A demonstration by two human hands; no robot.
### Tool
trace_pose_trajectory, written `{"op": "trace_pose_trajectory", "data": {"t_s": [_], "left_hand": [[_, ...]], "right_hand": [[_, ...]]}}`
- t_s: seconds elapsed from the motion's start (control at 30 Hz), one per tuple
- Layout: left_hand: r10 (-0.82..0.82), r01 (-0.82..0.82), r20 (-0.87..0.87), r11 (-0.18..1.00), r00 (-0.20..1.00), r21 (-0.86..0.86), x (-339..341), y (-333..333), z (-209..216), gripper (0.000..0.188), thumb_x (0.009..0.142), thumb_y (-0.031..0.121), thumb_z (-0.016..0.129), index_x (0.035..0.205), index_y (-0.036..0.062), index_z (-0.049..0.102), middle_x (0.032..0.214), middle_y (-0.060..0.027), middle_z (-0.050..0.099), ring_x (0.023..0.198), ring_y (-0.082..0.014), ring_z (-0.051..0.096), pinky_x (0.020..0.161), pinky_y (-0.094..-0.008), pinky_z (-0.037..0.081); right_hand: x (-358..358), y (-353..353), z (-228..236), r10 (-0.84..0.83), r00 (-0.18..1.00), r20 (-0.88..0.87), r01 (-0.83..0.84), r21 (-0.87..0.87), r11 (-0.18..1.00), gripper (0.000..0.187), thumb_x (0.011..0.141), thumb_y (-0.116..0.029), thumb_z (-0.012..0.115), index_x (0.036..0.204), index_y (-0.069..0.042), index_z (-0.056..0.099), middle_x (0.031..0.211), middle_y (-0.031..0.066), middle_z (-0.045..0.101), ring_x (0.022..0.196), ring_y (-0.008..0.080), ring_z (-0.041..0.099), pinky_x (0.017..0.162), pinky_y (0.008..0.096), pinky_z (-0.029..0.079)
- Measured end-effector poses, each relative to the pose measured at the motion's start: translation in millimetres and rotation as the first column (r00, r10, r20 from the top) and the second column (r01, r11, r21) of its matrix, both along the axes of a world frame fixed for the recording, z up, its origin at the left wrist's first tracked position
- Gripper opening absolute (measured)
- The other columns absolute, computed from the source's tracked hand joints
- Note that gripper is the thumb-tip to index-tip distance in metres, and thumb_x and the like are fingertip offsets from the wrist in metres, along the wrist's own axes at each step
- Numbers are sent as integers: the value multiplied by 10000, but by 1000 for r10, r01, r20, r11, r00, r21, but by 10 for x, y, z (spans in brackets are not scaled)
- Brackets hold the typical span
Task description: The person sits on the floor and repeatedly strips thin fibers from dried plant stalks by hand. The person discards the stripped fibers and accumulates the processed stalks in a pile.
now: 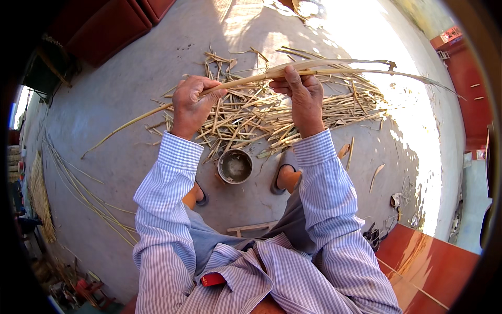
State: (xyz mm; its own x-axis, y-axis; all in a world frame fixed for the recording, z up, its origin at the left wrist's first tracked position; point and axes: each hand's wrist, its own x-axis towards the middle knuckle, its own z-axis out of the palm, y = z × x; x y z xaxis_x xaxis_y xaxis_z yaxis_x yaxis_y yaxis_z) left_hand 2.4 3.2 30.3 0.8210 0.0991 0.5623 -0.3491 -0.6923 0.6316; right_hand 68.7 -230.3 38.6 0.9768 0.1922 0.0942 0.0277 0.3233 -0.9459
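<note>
A long dry plant stalk (243,81) stretches between my hands, raised above the floor. My left hand (192,103) is closed round it, and the thin end curves down to the left beyond it. My right hand (303,98) pinches the stalk further along, thumb on top. Past that hand, a pale, papery leaf sheath (327,63) and a thinner strip fan out to the right, partly separated from each other. Below my hands lies a loose heap of cut dry stalks (251,123). Whether the left fingers press the stalk tightly is hidden.
A round metal bowl (235,166) with liquid stands between my feet. Several long thin strips (89,193) lie at the left, near a straw bundle (39,196). A dark red sofa (107,32) is at the far left, a red cabinet (473,97) at the right. Sunlight falls across the right floor.
</note>
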Motion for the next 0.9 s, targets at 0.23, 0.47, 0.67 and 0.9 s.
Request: {"op": "trace_pose_trajectory", "data": {"t_s": [0.23, 0.47, 0.67, 0.9], "left_hand": [[-16, 5, -18, 860, 1000, -510, 51, 68, 156, 206, 806, 195, 771, 891, 32, 679, 814, -33, 693, 698, -86, 604, 624, -216, 469], [525, -526, 38, 850, 851, 26, 59, 761, 262, 316, 836, 319, 724, 951, 33, 655, 919, -60, 683, 878, -184, 615, 760, -331, 462], [29, -45, 40, 866, 999, 497, 48, 162, 173, 239, 824, 311, 685, 917, 93, 666, 847, -49, 665, 839, -225, 592, 776, -374, 392], [195, -41, -227, 836, 954, 547, -151, 586, 228, 131, 796, 217, 688, 763, 101, 635, 669, -47, 610, 684, -235, 565, 684, -375, 353]], "right_hand": [[73, -8, -110, -119, 993, -9, 119, 45, 992, 310, 928, -277, 636, 928, 31, 596, 798, 138, 687, 691, 195, 695, 610, 272, 584], [124, -148, -171, -132, 982, -135, 116, -116, 986, 352, 905, -331, 660, 954, 16, 629, 849, 141, 700, 730, 181, 694, 628, 254, 567], [38, 48, -91, -85, 991, -103, 76, -87, 993, 346, 910, -314, 657, 950, 29, 633, 833, 133, 699, 727, 181, 696, 609, 238, 560], [302, -297, -56, -257, 950, -178, 248, -75, 966, 262, 921, -270, 644, 877, -16, 596, 786, 105, 678, 669, 145, 672, 566, 218, 540]]}}
